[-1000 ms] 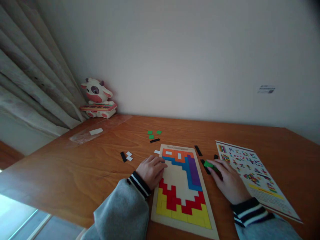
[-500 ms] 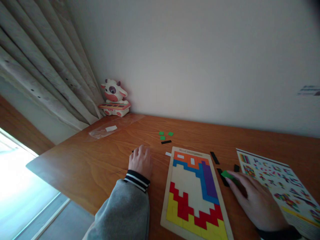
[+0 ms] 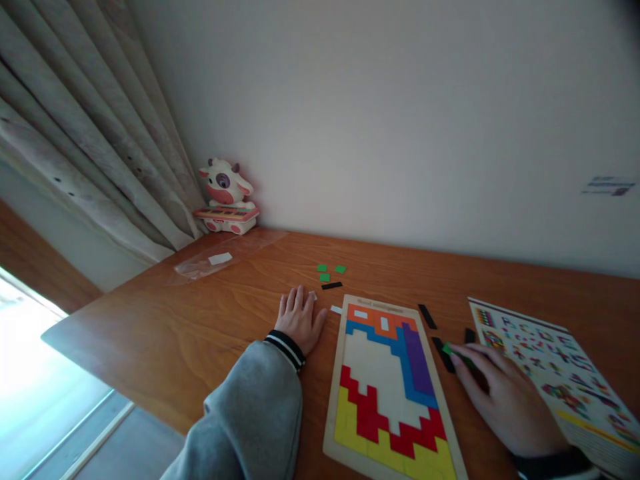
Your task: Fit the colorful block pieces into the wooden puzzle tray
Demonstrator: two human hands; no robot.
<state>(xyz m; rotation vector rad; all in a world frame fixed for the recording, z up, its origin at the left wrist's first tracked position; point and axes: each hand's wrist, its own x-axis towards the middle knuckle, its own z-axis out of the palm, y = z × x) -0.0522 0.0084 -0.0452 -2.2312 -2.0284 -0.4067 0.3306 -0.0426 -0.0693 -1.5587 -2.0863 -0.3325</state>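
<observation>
A wooden puzzle board (image 3: 374, 360) lies before me, with orange, blue, purple, red and yellow pieces around a bare cream middle. My left hand (image 3: 300, 320) lies flat on the table just left of the board, fingers stretched out, over some small loose pieces. A white piece (image 3: 313, 294) peeks out at its fingertips. My right hand (image 3: 505, 393) rests right of the board, its fingers stretched over a green piece (image 3: 447, 349) and a black piece (image 3: 442, 354).
Small green pieces (image 3: 330, 272), a black bar (image 3: 332, 285) and a white piece (image 3: 336, 309) lie beyond the board, with black pieces (image 3: 427, 316) to its right. A printed pattern sheet (image 3: 555, 373) is at the right. A cow toy (image 3: 225, 197), plastic bag (image 3: 220, 260) and curtain are at back left.
My left hand left the board's left edge, went left over the loose pieces and now lies flat with fingers out. My right hand has stayed on the green piece.
</observation>
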